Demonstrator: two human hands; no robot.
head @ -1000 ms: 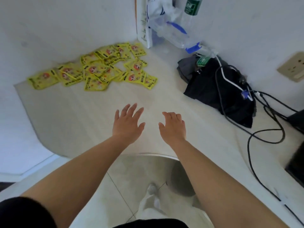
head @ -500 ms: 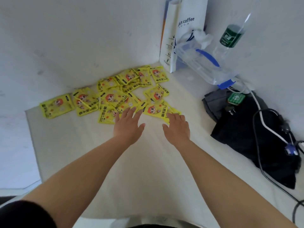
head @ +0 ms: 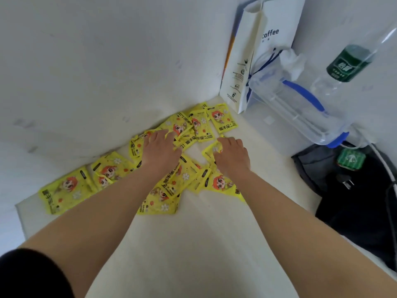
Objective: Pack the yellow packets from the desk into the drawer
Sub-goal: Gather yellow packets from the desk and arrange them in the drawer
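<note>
Counter point(head: 204, 244): pale, runs under both forearms.
Black bag point(head: 354, 190): on counter, well right of right grip.
White paper bag point(head: 272, 50): upright in corner, beyond right grip.
Clear box point(head: 300, 112), blue handle: beyond and right of right grip.
Yellow packets point(head: 68, 188): loose overlapping pile on counter, under and around both grips, trailing left.
Left grip point(head: 160, 150): fingers apart, fairly straight, laid on pile.
Right grip point(head: 232, 157): fingers bent onto rumpled packet point(head: 211, 148); clamped or not, cannot tell.

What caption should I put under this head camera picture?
A left hand rests on shiny yellow cartoon packets scattered over a white desk while the right hand curls round one.
</note>
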